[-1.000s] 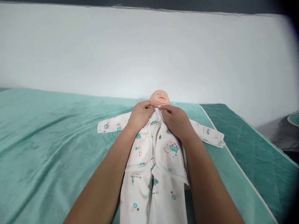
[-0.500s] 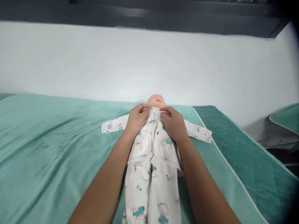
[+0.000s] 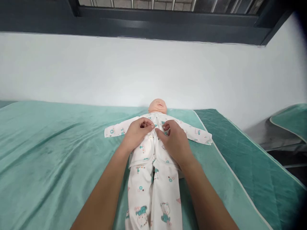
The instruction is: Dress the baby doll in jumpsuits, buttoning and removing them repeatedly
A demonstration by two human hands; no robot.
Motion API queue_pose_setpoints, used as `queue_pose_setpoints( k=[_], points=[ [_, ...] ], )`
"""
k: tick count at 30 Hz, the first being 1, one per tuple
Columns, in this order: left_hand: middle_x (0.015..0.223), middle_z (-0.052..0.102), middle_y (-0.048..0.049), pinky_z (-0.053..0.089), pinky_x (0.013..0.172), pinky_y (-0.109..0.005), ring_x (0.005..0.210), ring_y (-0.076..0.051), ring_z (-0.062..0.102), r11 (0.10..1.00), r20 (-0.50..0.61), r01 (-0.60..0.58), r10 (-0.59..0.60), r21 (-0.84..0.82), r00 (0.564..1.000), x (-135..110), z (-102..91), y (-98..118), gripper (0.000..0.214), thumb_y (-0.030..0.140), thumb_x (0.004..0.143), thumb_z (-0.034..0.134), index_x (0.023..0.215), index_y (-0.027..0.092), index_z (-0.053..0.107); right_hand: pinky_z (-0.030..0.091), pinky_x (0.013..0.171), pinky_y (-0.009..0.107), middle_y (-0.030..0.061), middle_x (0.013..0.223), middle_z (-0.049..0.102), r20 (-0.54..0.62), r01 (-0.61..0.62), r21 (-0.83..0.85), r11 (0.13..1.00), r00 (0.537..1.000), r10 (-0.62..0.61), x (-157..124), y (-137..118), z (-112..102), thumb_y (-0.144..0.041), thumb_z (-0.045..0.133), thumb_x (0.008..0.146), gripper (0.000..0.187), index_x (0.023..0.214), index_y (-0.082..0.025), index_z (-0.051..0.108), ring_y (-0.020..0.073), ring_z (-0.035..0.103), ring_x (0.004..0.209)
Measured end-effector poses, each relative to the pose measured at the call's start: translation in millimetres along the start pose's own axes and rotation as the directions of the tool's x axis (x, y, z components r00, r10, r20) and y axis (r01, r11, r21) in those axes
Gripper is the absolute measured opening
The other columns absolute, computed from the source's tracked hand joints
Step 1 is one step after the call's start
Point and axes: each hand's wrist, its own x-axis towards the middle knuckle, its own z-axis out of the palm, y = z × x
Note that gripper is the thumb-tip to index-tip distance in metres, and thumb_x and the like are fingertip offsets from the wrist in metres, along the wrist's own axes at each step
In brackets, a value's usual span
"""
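Note:
A baby doll [image 3: 157, 106] lies on its back on a teal sheet [image 3: 52, 150], dressed in a white printed shirt [image 3: 196, 134] and matching trousers [image 3: 153, 198]. Its sleeves spread out to both sides. My left hand [image 3: 137, 132] pinches the left edge of the shirt's front opening at the chest. My right hand [image 3: 174, 140] pinches the right edge just beside it. The fingertips of both hands nearly meet over the button line.
A white wall [image 3: 153, 70] rises behind the bed, under a dark window frame [image 3: 153, 24]. A darker quilted mat [image 3: 251, 159] with white piping lies at the right. Another teal-covered surface [image 3: 292, 119] shows at the far right edge.
Both hands have slid down from the doll's collar to the chest of the shirt. The view has tilted up, so the window frame now shows.

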Motion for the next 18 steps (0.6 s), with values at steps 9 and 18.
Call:
queue_pose_setpoints(
  k=[9, 18],
  points=[
    [0.081, 0.069, -0.0013, 0.044, 0.070, -0.026, 0.075, -0.014, 0.062, 0.999, -0.086, -0.023, 0.025, 0.026, 0.996, 12.7, 21.8, 22.8, 0.013, 0.031, 0.079, 0.065, 0.082, 0.018, 0.067, 0.035, 0.063, 0.027, -0.0033, 0.072, 0.059, -0.005, -0.045, 0.121, 0.992, 0.999, 0.046, 8.9, 2.1, 5.5, -0.032, 0.053, 0.087, 0.012, 0.082, -0.022, 0.055, 0.0138, 0.051, 0.065],
    [0.083, 0.070, -0.0016, 0.043, 0.072, -0.028, 0.078, -0.016, 0.061, 0.997, -0.034, 0.049, -0.047, 0.053, 0.998, 14.4, 17.5, 20.8, 0.016, 0.035, 0.080, 0.066, 0.083, 0.019, 0.069, 0.033, 0.042, 0.021, -0.0065, 0.061, 0.048, 0.260, -0.340, 0.501, 0.796, 0.936, 0.236, 18.7, 10.5, -6.8, -0.042, 0.060, 0.083, 0.020, 0.080, -0.022, 0.063, 0.0085, 0.039, 0.046]
  ],
)
